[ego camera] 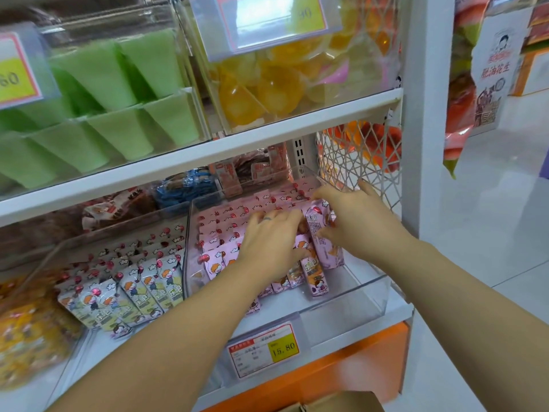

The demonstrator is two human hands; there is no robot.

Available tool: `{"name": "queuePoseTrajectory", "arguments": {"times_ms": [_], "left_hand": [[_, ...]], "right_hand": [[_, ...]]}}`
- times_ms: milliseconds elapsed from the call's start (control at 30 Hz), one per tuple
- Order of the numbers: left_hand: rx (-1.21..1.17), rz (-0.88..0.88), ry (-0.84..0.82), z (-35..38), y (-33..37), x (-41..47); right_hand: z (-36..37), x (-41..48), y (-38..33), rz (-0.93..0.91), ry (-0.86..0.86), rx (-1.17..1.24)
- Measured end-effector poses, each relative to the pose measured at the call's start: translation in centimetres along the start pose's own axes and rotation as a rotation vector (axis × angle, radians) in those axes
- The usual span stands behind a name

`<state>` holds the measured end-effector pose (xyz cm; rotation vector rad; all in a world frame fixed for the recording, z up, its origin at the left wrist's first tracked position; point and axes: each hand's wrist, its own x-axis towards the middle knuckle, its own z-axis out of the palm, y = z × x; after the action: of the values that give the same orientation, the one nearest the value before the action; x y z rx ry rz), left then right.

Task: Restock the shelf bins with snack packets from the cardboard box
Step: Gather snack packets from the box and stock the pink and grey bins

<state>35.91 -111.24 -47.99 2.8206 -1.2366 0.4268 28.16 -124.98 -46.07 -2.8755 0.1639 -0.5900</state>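
Note:
Both my hands reach into a clear plastic shelf bin (350,304) on the lower shelf. It holds rows of pink snack packets (234,221) standing on edge. My left hand (270,242) lies flat on the packets in the middle of the bin, fingers pressing toward the right. My right hand (353,221) holds an upright pink packet (322,242) at the right end of the row, thumb and fingers around it. A corner of the cardboard box (335,404) shows at the bottom edge of the view.
A neighbouring bin holds yellow-white packets (127,286) to the left. Green cups (118,93) and yellow jelly cups (267,84) fill the upper bins. A price tag (264,349) hangs on the bin's front. A white lattice panel (365,162) closes the shelf's right side.

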Motion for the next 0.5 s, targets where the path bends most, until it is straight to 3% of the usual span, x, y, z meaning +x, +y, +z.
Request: {"name": "queuePoseTrajectory", "arguments": {"times_ms": [300,500], "left_hand": [[0.068,0.035,0.084,0.5,-0.5,0.5],[0.047,0.012,0.120,1.1,-0.5,0.6]], "right_hand": [[0.6,1.8,-0.5,0.009,-0.050,-0.090],[0.9,2.8,-0.8,-0.092,-0.125,-0.345]]}}
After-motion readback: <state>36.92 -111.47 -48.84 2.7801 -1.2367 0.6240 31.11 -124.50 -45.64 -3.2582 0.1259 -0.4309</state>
